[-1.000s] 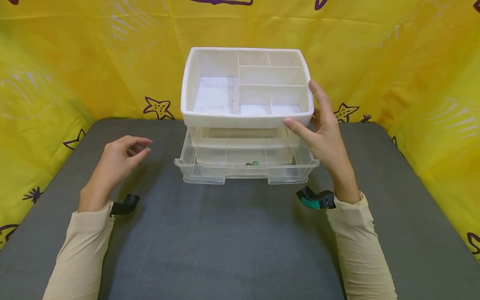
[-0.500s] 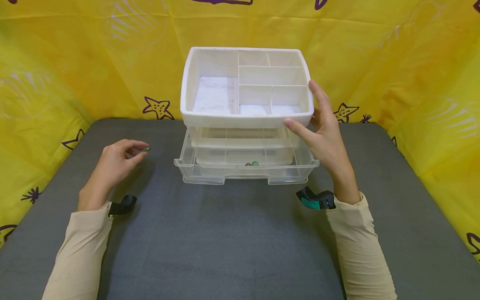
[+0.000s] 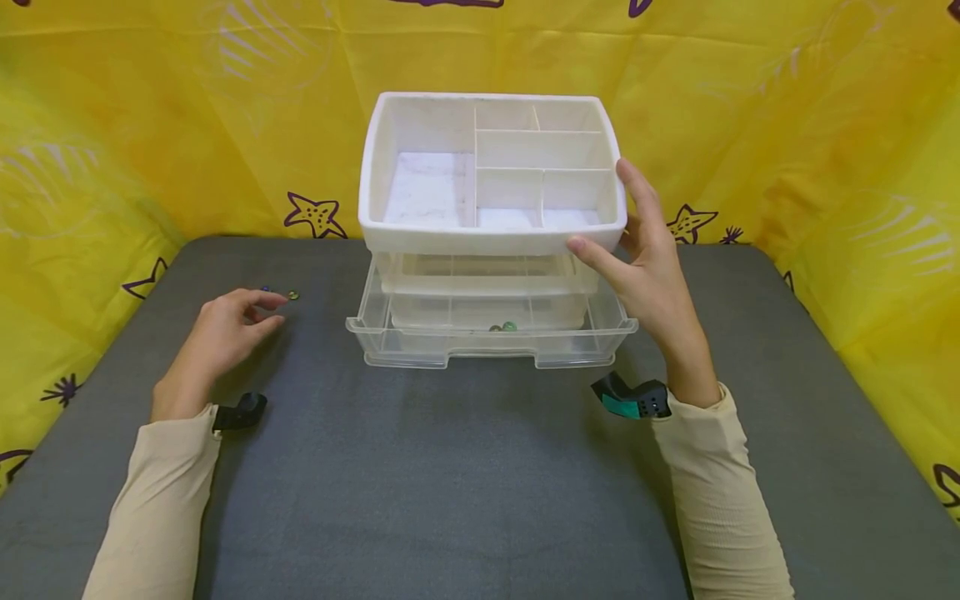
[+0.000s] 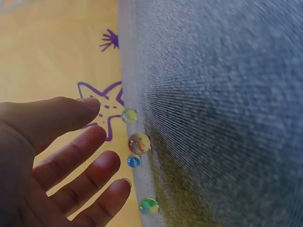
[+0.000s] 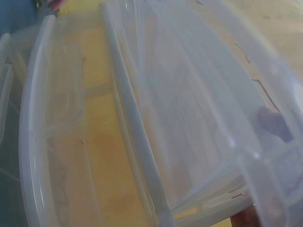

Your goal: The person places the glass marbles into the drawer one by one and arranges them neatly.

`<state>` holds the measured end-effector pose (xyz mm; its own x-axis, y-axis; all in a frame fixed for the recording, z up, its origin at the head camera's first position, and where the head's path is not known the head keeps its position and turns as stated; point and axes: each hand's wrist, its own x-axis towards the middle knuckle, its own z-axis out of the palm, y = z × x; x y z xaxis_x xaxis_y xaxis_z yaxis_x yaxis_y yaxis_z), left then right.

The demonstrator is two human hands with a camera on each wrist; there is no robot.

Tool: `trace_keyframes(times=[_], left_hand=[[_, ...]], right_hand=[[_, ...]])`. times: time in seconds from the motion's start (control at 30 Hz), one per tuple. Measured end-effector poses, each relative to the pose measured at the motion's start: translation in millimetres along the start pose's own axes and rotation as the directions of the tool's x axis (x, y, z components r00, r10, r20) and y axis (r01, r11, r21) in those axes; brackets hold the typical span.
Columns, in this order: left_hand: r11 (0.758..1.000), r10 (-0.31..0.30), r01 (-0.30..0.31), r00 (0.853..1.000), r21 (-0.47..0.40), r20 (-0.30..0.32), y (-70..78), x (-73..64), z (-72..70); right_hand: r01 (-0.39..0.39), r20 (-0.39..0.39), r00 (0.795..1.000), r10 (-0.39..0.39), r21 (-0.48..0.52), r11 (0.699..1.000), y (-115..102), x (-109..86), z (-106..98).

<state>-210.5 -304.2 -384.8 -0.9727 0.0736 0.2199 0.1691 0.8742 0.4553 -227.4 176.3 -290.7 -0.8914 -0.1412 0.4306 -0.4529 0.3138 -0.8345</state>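
My left hand (image 3: pixel 228 337) is over the table's left side, its fingers loosely bent with nothing between them. Just past its fingertips lie a yellowish marble (image 3: pixel 293 295) and a blue marble (image 3: pixel 266 288). The left wrist view also shows a reddish-orange swirled marble (image 4: pixel 139 143) and a green marble (image 4: pixel 149 205) beside the fingers. With thumb in front and fingers along the side, my right hand (image 3: pixel 648 267) grips the right corner of the white compartment tray (image 3: pixel 487 241) atop a drawer organizer. Below it, a clear drawer (image 3: pixel 405 346) is pulled out, holding a green marble (image 3: pixel 510 327) and a darker marble (image 3: pixel 496 328).
Grey cloth covers the table (image 3: pixel 465 483). A yellow patterned curtain (image 3: pixel 697 100) hangs behind and on both sides. The organizer stands toward the table's back, in the middle. Black straps (image 3: pixel 242 412) are on both wrists.
My left hand has let go of the yellowish marble and drawn back left and toward me. A blue marble has come into sight beyond its fingers. The right hand keeps its grip.
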Motion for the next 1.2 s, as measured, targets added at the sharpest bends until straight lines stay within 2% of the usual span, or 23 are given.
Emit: trace_keyframes(times=[0.1, 0.33, 0.57, 0.97, 1.2], left_hand=[[1.000, -0.002, 0.002, 1.000, 0.006, 0.005, -3.7, -0.5, 0.6], [0.999, -0.033, 0.031, 0.997, 0.027, 0.068, -10.4, -0.8, 1.9], [0.999, -0.035, 0.030, 0.993, 0.046, 0.111, -12.7, -0.5, 1.8], [0.997, -0.033, 0.017, 0.974, 0.074, 0.225, -12.3, 0.8, -1.5], [0.996, -0.045, 0.026, 0.971, 0.083, 0.237, -11.6, 2.1, 0.5]], right_hand=[[0.001, 0.000, 1.000, -0.001, 0.001, 1.000, 0, 0.1, 0], [-0.005, -0.003, 1.000, 0.005, -0.004, 1.000, 0, 0.2, 1], [-0.002, 0.000, 1.000, 0.002, -0.010, 1.000, 0, 0.2, 0], [0.005, 0.007, 1.000, -0.005, -0.002, 1.000, 0, 0.3, 0], [0.002, 0.006, 1.000, -0.002, -0.005, 1.000, 0, -0.1, 0]])
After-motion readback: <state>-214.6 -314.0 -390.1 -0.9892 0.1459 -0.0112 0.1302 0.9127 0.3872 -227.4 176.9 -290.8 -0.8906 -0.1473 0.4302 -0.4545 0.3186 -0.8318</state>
